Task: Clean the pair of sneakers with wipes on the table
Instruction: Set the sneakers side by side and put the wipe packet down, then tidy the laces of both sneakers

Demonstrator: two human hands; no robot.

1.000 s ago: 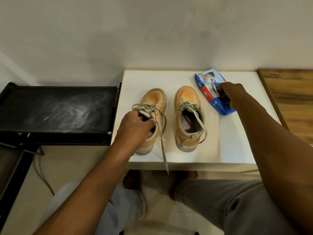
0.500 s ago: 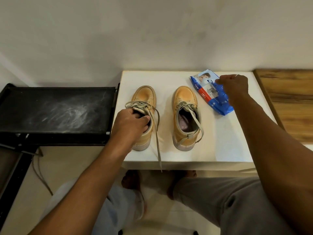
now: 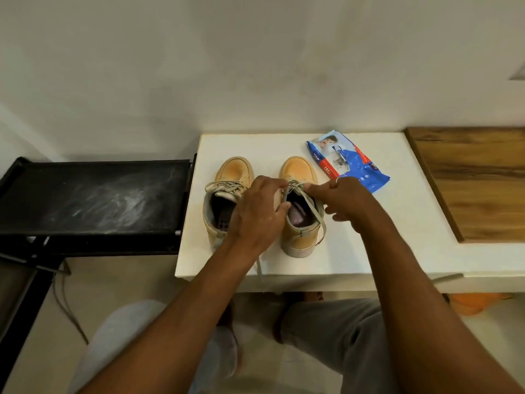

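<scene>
Sneakers sit side by side on the white counter point(image 3: 383, 240) in the head view, toes toward the wall: the left sneaker point(image 3: 227, 177) and the right sneaker point(image 3: 299, 237), both tan with pale soles. Both hands are on the right one. The left hand point(image 3: 255, 220) reaches across between the two sneakers, its grip closed on the inner edge of the right sneaker's opening, fingertips at the top of the tongue and thumb tucked just inside. The right hand point(image 3: 345, 201) pinches the laces point(image 3: 318, 220) near the top eyelets between thumb and forefinger, while its other fingers hang loosely curled. One lace end of the left sneaker trails over the counter's front edge.

The pack of wipes point(image 3: 352, 163), blue with a printed label, lies just beyond the right sneaker near the wall, touched by neither hand. No loose wipe shows anywhere. A black stand point(image 3: 93, 194), dusty on top, adjoins the counter on the left, and a wooden board point(image 3: 477, 180) lies on the right.

Judging by this, cleaning proper has not begun: the hands seem to be loosening or arranging the laces as preparation. Pulling a wipe and wiping both sneakers is all left to do.
</scene>
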